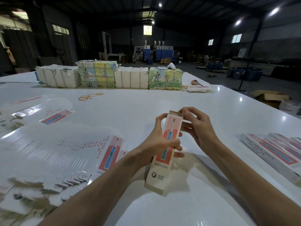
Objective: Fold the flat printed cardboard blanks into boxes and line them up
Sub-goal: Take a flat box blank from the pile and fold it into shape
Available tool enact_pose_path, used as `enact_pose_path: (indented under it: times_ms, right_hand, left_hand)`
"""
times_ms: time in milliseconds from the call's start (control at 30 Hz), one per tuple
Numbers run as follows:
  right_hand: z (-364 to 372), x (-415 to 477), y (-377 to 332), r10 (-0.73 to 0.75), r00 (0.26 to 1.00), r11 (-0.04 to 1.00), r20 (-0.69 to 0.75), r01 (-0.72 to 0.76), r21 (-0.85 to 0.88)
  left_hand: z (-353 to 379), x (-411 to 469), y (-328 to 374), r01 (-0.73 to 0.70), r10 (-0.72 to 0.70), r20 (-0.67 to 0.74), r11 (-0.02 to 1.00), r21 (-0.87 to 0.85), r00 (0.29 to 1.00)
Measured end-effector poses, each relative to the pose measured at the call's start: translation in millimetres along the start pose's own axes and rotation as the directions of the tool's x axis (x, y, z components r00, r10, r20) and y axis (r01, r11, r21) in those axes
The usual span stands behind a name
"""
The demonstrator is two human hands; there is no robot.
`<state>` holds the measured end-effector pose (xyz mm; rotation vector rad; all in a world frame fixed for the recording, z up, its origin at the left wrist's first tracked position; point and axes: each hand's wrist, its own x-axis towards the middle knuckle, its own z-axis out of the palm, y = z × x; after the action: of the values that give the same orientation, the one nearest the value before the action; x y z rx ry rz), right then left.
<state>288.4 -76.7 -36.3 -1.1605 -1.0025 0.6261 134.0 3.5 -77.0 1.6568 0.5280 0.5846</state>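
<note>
I hold a long, narrow cardboard box [164, 154] printed with a blue toothbrush on a pink panel, above the white table [146, 101]. My left hand [156, 141] grips its middle, fingers wrapped round the front. My right hand [197, 126] is at the far end, its fingertips on the brown top flap [175, 113]. A fanned stack of flat printed blanks [57, 152] lies to my left. Several folded boxes [276, 150] lie side by side in a row at my right.
Wrapped bundles [107, 77] stand in a line across the far side of the table. Loose rubber bands [88, 96] lie in front of them. More flat blanks [53, 114] lie at far left. An open carton [270, 97] sits on the floor at right.
</note>
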Motion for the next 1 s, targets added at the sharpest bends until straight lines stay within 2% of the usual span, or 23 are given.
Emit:
enact_pose_path:
  times_ms: [233,733,1000]
  right_hand:
    - [-3,5,0,0.148,0.989,0.982,0.013,-0.149,0.117]
    - [-13,11,1,0.195,0.981,0.978,-0.02,-0.193,0.084]
    - [-16,9,0,0.146,0.987,0.989,0.064,-0.146,-0.006]
  left_hand:
    - [-1,-2,-1,-0.037,0.038,-0.004,0.999,0.006,0.999]
    - [2,-8,3,-0.093,0.09,0.049,0.994,0.055,0.995]
    - [1,-9,1,-0.141,0.138,0.034,0.983,0.117,0.99]
